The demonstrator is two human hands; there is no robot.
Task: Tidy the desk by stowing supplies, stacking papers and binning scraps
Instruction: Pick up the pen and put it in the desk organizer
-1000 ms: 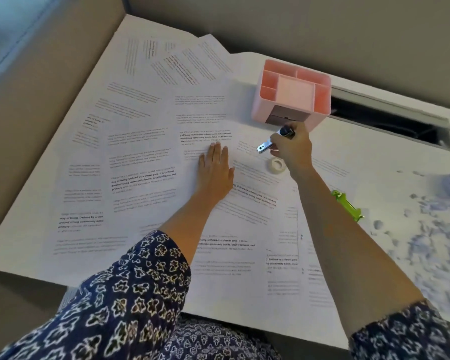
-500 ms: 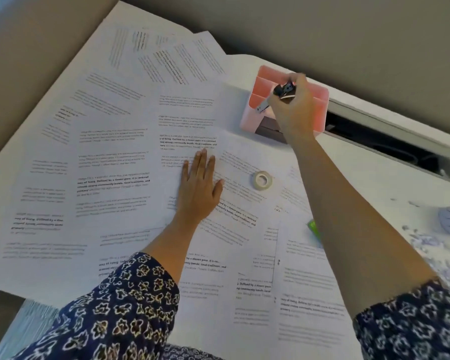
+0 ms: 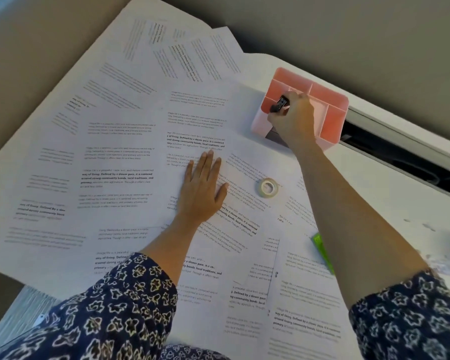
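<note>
The right hand [image 3: 292,118] is clamping its grip round a small black tool [image 3: 279,105] above the boxy pink plastic organizer [image 3: 333,118] standing on the bench [image 3: 379,178]. The left hand [image 3: 203,188] is lying flat, fingers straight, on smooth printed sheets [image 3: 120,175] near a translucent tape ring [image 3: 268,187].

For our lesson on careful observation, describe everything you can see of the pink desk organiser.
The organiser is a pink box, plastic by its look, with rounded corners and an open top split by thin walls into several compartments of differing sizes. Low on its front is a dark recess, partly hidden. It stands upright at the far side of the white desk, beside a long slot. The right hand reaches over its front compartments, gripping a small black tool there.
</note>
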